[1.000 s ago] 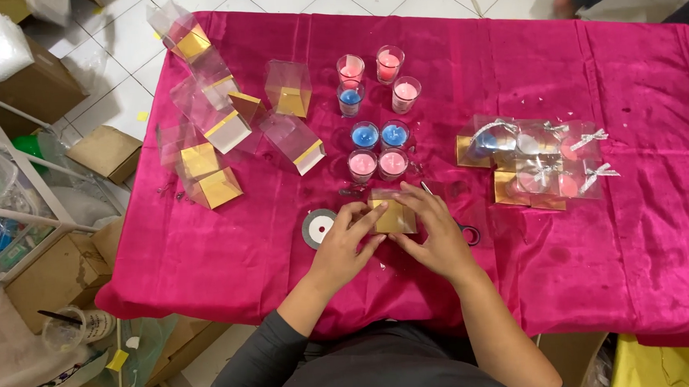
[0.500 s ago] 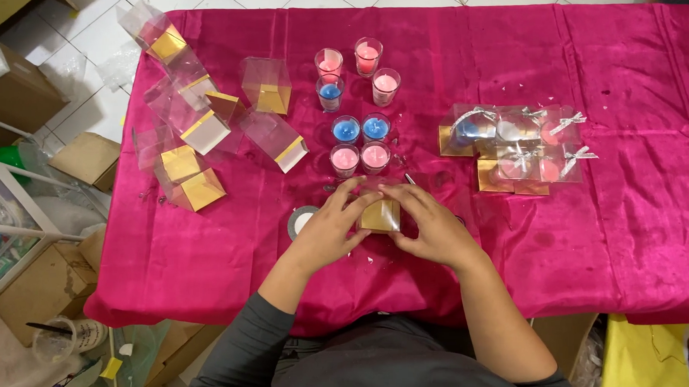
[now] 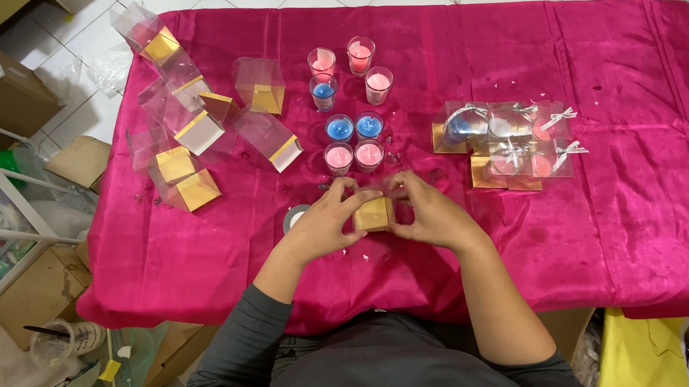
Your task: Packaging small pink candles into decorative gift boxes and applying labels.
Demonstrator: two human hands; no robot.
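Right between both hands (image 3: 377, 219) (fingers pinching) sits the gold-based box (image 3: 373, 214).

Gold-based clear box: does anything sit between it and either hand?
No. The left hand and right hand both grip the gold-based clear box directly, one on each side. The nearest pink candles stand beyond it on the pink cloth, clear of the grip.

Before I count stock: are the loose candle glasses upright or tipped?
Upright: the candle glasses show round wax tops facing the camera.
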